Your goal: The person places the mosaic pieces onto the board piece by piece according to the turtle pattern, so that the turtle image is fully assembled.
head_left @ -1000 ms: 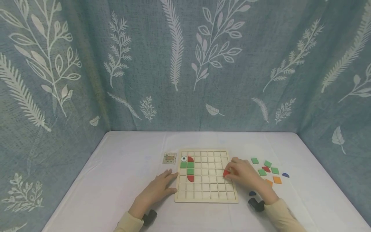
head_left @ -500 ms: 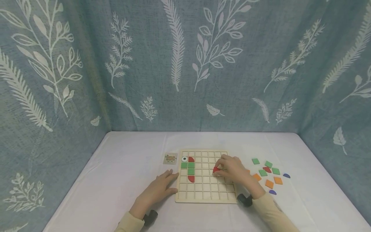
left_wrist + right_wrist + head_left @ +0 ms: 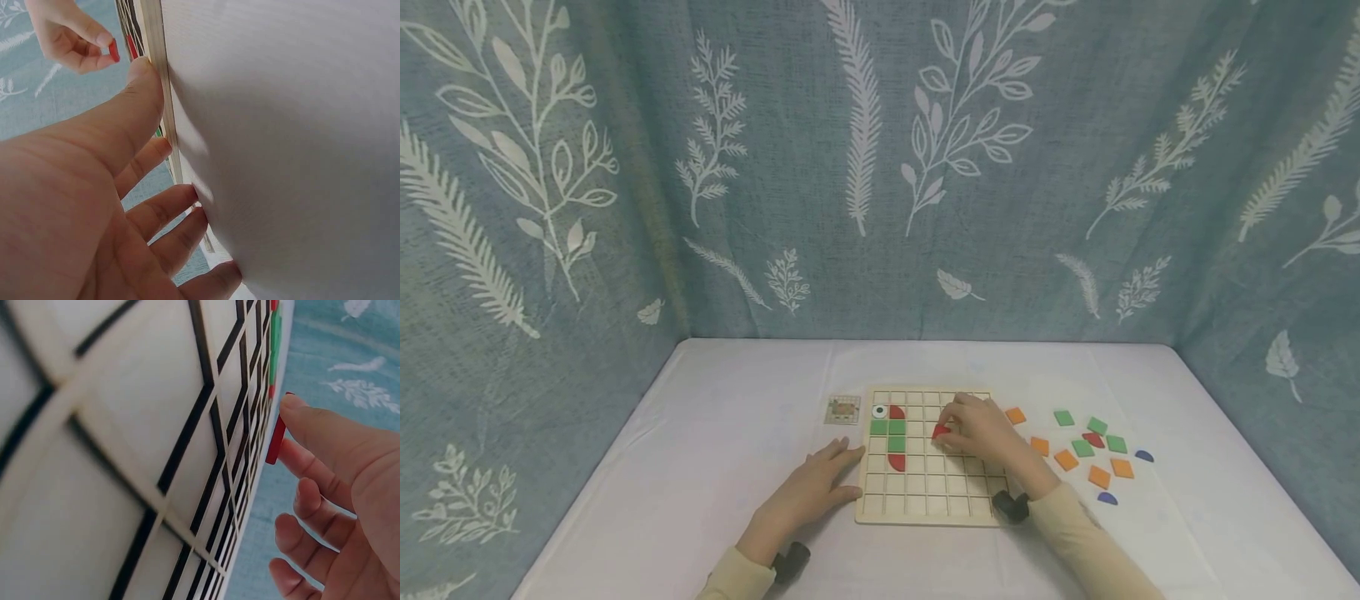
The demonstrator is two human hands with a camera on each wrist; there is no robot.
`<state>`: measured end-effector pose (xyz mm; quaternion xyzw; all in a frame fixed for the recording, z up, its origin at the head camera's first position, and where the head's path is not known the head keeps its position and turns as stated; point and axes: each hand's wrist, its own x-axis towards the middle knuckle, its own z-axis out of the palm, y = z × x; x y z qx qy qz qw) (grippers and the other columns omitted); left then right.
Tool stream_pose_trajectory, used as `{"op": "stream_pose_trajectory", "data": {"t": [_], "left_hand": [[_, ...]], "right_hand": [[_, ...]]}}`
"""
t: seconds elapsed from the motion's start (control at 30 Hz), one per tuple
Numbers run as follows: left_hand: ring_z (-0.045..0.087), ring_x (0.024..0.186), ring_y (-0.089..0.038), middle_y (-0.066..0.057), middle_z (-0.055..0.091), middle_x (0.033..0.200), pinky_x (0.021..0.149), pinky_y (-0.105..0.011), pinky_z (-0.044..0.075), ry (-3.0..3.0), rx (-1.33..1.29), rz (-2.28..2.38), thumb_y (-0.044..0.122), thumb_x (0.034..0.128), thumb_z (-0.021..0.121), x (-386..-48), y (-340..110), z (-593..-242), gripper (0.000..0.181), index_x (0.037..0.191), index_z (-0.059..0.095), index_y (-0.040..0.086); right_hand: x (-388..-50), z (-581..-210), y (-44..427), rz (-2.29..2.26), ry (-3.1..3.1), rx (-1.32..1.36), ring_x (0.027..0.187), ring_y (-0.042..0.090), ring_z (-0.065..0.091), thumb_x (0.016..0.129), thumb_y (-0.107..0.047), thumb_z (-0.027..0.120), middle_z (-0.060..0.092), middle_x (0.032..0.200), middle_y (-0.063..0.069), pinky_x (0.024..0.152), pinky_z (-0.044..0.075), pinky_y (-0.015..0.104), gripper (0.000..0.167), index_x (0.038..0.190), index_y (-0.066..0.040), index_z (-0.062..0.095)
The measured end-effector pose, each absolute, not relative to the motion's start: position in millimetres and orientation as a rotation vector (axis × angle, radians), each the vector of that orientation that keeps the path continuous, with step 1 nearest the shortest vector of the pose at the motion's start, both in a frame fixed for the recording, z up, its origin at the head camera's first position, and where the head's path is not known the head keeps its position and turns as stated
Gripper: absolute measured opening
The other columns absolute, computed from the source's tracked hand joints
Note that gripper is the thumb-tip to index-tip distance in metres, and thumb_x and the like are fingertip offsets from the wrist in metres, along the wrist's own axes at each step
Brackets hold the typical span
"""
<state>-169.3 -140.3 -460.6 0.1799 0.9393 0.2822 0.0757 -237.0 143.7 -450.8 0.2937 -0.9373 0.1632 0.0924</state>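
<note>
A white tabletop (image 3: 760, 383) with faint crease lines and rounded far corners runs back to a blue-green curtain (image 3: 820, 167), which hangs behind it and along both sides and is patterned with pale leaves and fronds.

On the tabletop, just beyond the left hand (image 3: 812, 483), lies a small picture card (image 3: 842, 410); its print shows a grid with a coloured figure, too small to read further. Beside it lies a pale wooden board (image 3: 916, 483) divided into square cells. Toward its upper left, the cells hold a white disc (image 3: 879, 411) with a dark centre, a red piece next to it, three green squares (image 3: 897, 443) below, and another red piece (image 3: 897, 462) under those.

The left hand is spread, its thumb and forefinger at the board's left edge. The right hand (image 3: 981, 429) pinches a red tile (image 3: 277, 440) between thumb and forefinger, above the middle of the board. To the right, loose on the tabletop, lie orange squares (image 3: 1066, 460), green tiles (image 3: 1063, 417), a rounded red piece (image 3: 1093, 439) and two blue half-rounds (image 3: 1107, 498).
</note>
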Motion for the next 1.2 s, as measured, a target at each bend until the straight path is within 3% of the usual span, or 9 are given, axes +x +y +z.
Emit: {"op": "stream_pose_trajectory", "data": {"t": [0.53, 1.0, 1.2], "left_hand": [[0.029, 0.136, -0.037, -0.019, 0.035, 0.145, 0.110, -0.057, 0.024, 2.818, 0.525, 0.829, 0.037, 0.0815, 0.064, -169.5, -139.8, -461.6, 0.062, 0.135, 0.048, 0.011], [0.029, 0.136, -0.036, -0.019, 0.036, 0.145, 0.110, -0.057, 0.025, 2.833, 0.534, 0.812, 0.039, 0.0814, 0.064, -170.2, -139.8, -464.4, 0.063, 0.135, 0.048, 0.011], [0.029, 0.136, -0.036, -0.019, 0.035, 0.145, 0.110, -0.057, 0.025, 2.830, 0.530, 0.809, 0.039, 0.0817, 0.064, -168.9, -139.7, -463.0, 0.063, 0.135, 0.048, 0.011]], "right_hand": [[-244.7, -449.0, 121.7, 0.490, -2.848, 0.853, 0.069, 0.010, 0.050, 0.079, -0.034, 0.073, 0.058, 0.085, -0.003, 0.066, 0.041, 0.031, 0.019, 0.086, -0.018, 0.067], [-248.7, -451.1, 118.3, 0.455, -2.897, 0.843, 0.068, 0.009, 0.048, 0.079, -0.039, 0.072, 0.057, 0.085, -0.003, 0.065, 0.043, 0.032, 0.025, 0.088, -0.017, 0.066], [-250.0, -447.4, 124.7, 0.511, -2.916, 0.943, 0.070, 0.009, 0.048, 0.081, -0.032, 0.072, 0.057, 0.088, -0.003, 0.068, 0.041, 0.030, 0.020, 0.094, -0.018, 0.067]]}}
